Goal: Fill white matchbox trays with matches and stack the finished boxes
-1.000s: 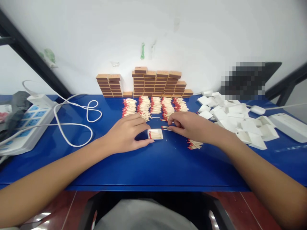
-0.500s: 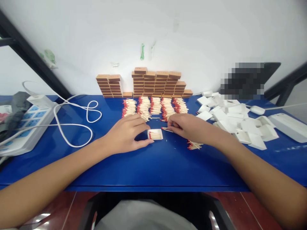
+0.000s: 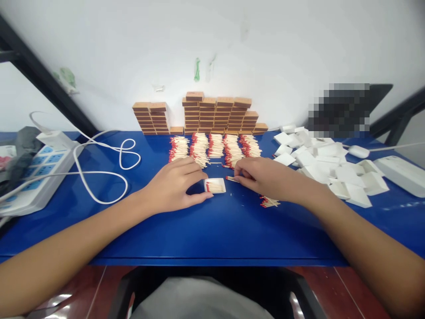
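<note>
My left hand (image 3: 181, 184) grips the left end of a small white matchbox tray (image 3: 222, 182) between thumb and forefinger. The tray lies flat on the blue table, with several red-tipped matches (image 3: 215, 188) inside. To the right of it, my right hand (image 3: 257, 177) pinches a few matches (image 3: 231, 179), their red heads pointing left toward the tray but apart from it. Behind both hands lie several bundles of matches (image 3: 215, 146) in a row. A smaller heap of matches (image 3: 269, 202) sits below my right hand, partly covered by it.
Stacks of brown matchboxes (image 3: 207, 117) stand against the wall. At right is a pile of white trays (image 3: 327, 159), beside a white box-like device (image 3: 401, 175) and a dark screen (image 3: 348, 110). A power strip (image 3: 43, 173) and looping white cable (image 3: 128, 186) occupy the left.
My right hand has shifted very slightly to the right with its matches, a little farther from the tray. My left hand and the tray stay in place.
</note>
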`<state>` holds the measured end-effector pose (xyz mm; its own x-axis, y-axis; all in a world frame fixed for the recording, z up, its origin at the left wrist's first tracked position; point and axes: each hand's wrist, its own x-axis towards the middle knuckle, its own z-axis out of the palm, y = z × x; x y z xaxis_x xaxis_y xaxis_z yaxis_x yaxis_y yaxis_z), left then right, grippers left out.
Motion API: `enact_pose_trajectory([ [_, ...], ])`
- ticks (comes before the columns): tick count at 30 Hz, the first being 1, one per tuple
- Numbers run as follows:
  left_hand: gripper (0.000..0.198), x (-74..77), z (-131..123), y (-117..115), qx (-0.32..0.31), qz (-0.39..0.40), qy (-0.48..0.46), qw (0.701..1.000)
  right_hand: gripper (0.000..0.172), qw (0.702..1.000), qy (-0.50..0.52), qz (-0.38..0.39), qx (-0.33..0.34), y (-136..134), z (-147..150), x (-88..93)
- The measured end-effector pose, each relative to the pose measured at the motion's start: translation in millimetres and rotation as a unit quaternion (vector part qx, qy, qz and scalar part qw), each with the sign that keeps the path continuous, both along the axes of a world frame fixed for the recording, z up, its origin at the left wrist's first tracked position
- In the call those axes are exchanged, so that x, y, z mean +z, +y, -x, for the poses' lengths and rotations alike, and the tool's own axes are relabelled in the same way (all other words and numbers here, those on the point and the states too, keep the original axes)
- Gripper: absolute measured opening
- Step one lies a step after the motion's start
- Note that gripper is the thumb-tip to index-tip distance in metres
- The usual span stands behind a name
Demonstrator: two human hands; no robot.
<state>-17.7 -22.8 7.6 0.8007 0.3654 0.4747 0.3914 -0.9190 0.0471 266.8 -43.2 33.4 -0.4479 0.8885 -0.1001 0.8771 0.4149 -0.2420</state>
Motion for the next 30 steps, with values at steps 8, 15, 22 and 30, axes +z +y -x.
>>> enact_pose_trajectory([
  [8,0.029,0.3,0.0,-0.1,0.000,0.009,0.003,1.000,0.025,1.000,-0.009,0.016,0.000,0.2,4.2,-2.1],
  [15,0.030,-0.4,0.5,1.2,-0.005,-0.004,-0.004,1.000,0.020,1.000,-0.023,-0.001,0.019,-0.5,2.9,-9.9],
  [22,0.030,-1.1,0.7,1.8,-0.004,-0.002,-0.001,1.000,0.022,1.000,-0.017,-0.004,0.023,-3.5,7.3,-6.6],
  [30,0.031,-0.2,0.4,1.0,0.007,0.006,0.004,1.000,0.024,0.999,0.014,0.028,0.028,-3.4,2.2,-5.3],
])
